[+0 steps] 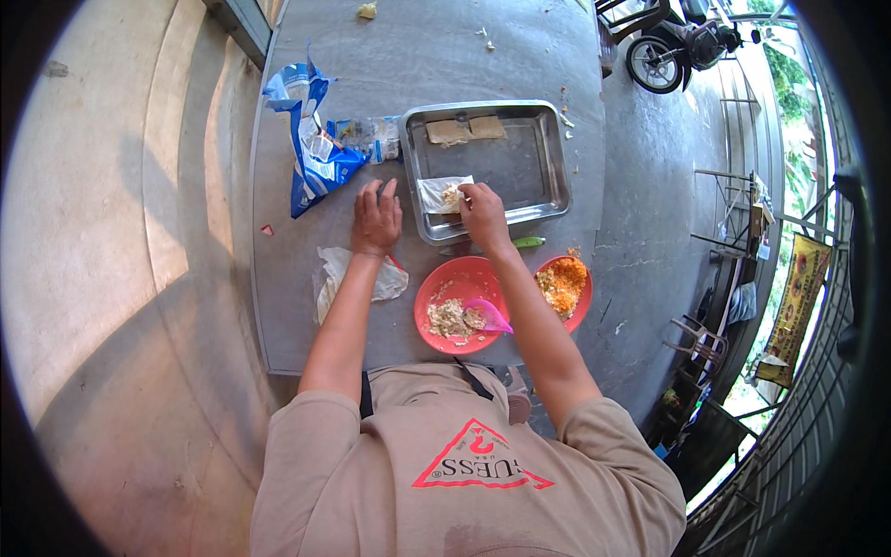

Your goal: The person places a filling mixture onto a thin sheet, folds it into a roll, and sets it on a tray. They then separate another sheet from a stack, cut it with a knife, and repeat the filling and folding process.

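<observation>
A thin white wrapper sheet (434, 193) with a little lumpy filling (452, 197) lies in the near left corner of a rectangular metal tray (561, 167). The fingertips of my right hand (484, 216) are drawn together at the sheet's right edge; whether they pinch sheet or filling I cannot tell. Beside the tray on the left, my left hand (377, 221) rests on the table, fingers apart and holding nothing. Two flat light-brown pieces (464, 130) lie at the tray's far side. Below my right hand, a coral-red bowl (429, 325) holds pale chunky filling and a pink spoon (490, 316).
Right of my right forearm stands a second red bowl (583, 311) of orange crumbs. A green handle (529, 242) lies by the tray's near edge. An opened blue bag (320, 172) and crumpled clear plastic (390, 281) are on the left. A motorbike (664, 60) stands beyond the table.
</observation>
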`<state>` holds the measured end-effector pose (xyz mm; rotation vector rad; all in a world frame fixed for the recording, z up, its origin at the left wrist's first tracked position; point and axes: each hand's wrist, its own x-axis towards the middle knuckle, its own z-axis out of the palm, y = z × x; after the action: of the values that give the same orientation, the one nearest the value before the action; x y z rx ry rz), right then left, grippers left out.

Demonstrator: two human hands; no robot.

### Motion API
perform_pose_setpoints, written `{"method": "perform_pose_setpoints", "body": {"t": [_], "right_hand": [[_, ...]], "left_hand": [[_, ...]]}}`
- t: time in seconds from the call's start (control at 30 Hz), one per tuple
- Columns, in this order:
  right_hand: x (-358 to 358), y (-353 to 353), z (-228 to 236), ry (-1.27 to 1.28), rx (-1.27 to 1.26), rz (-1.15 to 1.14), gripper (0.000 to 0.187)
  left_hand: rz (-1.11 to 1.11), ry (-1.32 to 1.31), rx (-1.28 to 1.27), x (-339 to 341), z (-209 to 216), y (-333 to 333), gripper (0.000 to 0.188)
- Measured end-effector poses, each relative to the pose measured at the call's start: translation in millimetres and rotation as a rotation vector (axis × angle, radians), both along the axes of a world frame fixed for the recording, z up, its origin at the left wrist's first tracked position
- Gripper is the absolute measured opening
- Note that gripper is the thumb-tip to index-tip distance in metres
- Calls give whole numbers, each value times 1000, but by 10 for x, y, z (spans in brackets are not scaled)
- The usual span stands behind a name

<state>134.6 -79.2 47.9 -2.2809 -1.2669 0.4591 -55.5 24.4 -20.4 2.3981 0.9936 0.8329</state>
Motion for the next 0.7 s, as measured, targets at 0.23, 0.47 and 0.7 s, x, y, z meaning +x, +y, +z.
{"method": "perform_pose_setpoints", "body": {"t": [0.23,0.47,0.7], "right_hand": [[-130,-17,22,-220,-8,125,18],[-129,77,-24,-140,57,-3,19],[-196,88,-40,-108,-18,43,26]], "left_hand": [[7,2,4,5,-6,0,43],[16,18,14,13,-5,2,42],[19,17,-6,13,1,7,42]]}}
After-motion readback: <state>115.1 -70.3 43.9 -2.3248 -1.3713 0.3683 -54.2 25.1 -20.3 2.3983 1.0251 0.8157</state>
